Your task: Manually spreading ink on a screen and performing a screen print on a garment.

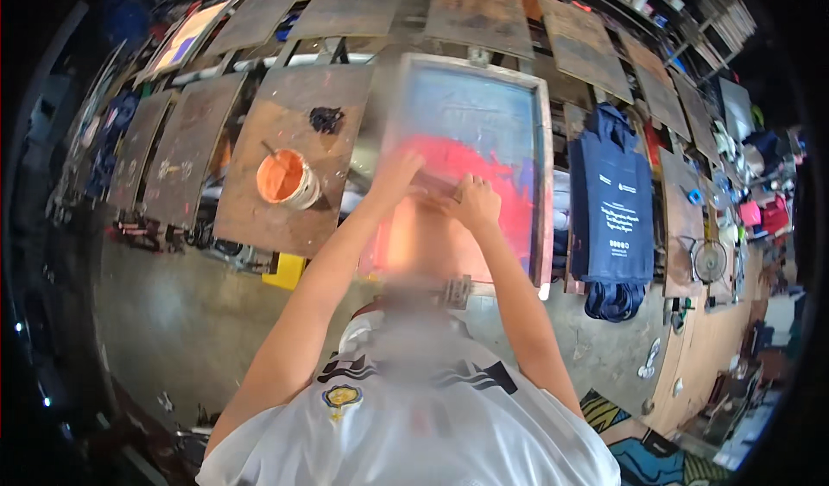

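In front of me lies a screen-printing frame with pale wooden edges and a bluish mesh. Wet pinkish-red ink covers much of the mesh's nearer half. My left hand and my right hand are both closed on a squeegee, one at each end of it, over the inked area. A blurred vertical band partly hides the squeegee and the left side of the frame. On the board to the left stands a white tub of orange ink with a stirring stick in it.
A crumpled black cloth lies beyond the tub. Dark blue bags are stacked right of the frame. More wooden boards stand in rows at the back and sides. A small fan sits far right, and a yellow box is low at left.
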The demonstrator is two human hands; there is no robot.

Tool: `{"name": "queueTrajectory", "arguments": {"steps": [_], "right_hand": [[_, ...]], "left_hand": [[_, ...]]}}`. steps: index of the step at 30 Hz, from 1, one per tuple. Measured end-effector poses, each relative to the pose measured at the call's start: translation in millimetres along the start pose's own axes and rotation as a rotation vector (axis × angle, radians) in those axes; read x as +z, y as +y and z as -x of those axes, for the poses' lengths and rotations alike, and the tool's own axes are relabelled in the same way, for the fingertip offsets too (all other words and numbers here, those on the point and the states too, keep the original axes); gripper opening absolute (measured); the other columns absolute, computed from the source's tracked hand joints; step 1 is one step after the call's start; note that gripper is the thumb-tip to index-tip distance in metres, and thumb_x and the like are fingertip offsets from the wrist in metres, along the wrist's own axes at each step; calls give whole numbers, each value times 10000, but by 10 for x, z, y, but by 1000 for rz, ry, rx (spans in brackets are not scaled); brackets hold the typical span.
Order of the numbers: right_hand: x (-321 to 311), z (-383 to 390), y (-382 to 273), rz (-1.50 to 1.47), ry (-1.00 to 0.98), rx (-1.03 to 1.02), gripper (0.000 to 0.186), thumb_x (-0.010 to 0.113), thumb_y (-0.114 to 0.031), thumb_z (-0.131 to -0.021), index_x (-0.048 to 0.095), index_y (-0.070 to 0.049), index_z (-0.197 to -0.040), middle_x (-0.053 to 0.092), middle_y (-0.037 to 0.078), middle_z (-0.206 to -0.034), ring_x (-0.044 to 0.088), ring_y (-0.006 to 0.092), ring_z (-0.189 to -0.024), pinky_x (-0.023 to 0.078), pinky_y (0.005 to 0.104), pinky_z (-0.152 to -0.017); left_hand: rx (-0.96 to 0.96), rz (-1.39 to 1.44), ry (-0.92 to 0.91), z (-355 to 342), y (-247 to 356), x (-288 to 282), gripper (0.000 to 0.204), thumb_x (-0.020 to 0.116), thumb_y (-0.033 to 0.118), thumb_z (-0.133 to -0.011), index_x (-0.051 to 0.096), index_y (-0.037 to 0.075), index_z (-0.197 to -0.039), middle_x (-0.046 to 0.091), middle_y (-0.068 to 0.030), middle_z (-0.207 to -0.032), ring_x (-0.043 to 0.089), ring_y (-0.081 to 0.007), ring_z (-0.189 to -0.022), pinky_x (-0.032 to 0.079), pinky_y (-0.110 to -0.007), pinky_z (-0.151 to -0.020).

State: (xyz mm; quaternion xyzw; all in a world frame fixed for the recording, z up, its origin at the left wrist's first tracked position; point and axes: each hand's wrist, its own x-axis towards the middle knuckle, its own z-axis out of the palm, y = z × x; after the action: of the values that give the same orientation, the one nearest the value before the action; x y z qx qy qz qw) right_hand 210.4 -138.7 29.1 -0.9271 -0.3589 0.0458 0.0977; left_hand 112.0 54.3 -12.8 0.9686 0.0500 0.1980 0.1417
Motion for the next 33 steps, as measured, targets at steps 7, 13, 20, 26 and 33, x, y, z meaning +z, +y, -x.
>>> {"name": "queueTrajectory", "arguments": {"steps": [7, 13, 20, 26, 33], "right_hand": [[96, -313, -77, 32, -144, -358, 604, 778, -556, -694, 629, -70, -1020, 693, 137, -1018, 674, 324, -998, 579, 467, -777], [73, -167, -190, 74, -191, -547, 570, 789, -523, -691, 631, -80, -1014, 681, 113, -1002, 663, 304, -1003, 577, 461, -786], [128, -3, -23, -87, -30, -511, 365, 769, -412, -749, 626, -141, -947, 638, 71, -988, 631, 298, -1002, 555, 457, -790], [254, -35, 80, -20, -1, -573, 208, 747, -241, -761, 638, -152, -914, 632, 36, -976, 627, 283, -964, 557, 443, -762], [242, 424, 495, -63, 2, -721, 148, 677, -121, -703, 645, -140, -847, 609, 27, -918, 638, 243, -887, 561, 407, -724]], "left_hand": [[-280, 64, 50, 546, 237, -293, 618, 822, 348, -699, 540, 36, -1152, 563, -145, -1079, 557, -369, -1059, 478, -460, -874], [-406, 86, 98, 1009, 499, -343, 604, 815, 379, -710, 566, 41, -1144, 571, -137, -1064, 564, -360, -1025, 486, -458, -845], [-366, -223, 113, 830, 596, -454, 576, 828, 417, -677, 593, 101, -1098, 605, -77, -1035, 592, -297, -1013, 448, -438, -850], [-417, -201, 41, 955, 868, -357, 440, 809, 373, -722, 590, 101, -990, 606, -86, -1001, 583, -305, -1000, 447, -449, -840], [-409, -127, 71, 1357, 1623, 34, 386, 769, 340, -780, 576, 47, -944, 572, -125, -964, 577, -336, -954, 465, -462, -831]]}}
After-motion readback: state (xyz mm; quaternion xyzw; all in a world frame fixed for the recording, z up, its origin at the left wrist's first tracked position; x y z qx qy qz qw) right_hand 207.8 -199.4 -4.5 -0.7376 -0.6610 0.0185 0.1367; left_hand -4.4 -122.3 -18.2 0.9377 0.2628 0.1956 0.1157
